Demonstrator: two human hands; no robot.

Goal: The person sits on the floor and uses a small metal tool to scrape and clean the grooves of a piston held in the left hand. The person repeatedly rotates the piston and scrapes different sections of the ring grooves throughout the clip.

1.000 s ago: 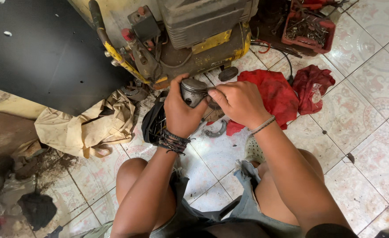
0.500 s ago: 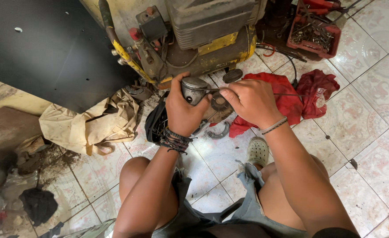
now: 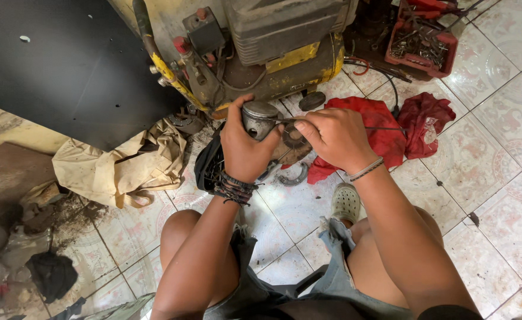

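Note:
My left hand point(image 3: 243, 148) grips a small grey metal piston point(image 3: 259, 117) from the side, its round crown facing up. My right hand point(image 3: 332, 135) is closed on a thin dark metal rod point(image 3: 382, 128) whose tip reaches the piston's side. Both hands hover above the tiled floor, just in front of a dirty yellow and grey machine point(image 3: 255, 47). A curved metal piece point(image 3: 293, 176) lies on the floor under my hands. My bent knees fill the bottom of the head view.
Red rags point(image 3: 391, 127) lie right of my hands, a red tray of tools point(image 3: 421, 41) beyond them. A black panel point(image 3: 59, 65) stands at left, with a beige cloth point(image 3: 119, 166) and dark debris below it. A pale clog point(image 3: 346, 202) is on my foot.
The view has shifted slightly. My hands have turned the piston so its round crown shows, and my right hand has moved the thin rod against its side.

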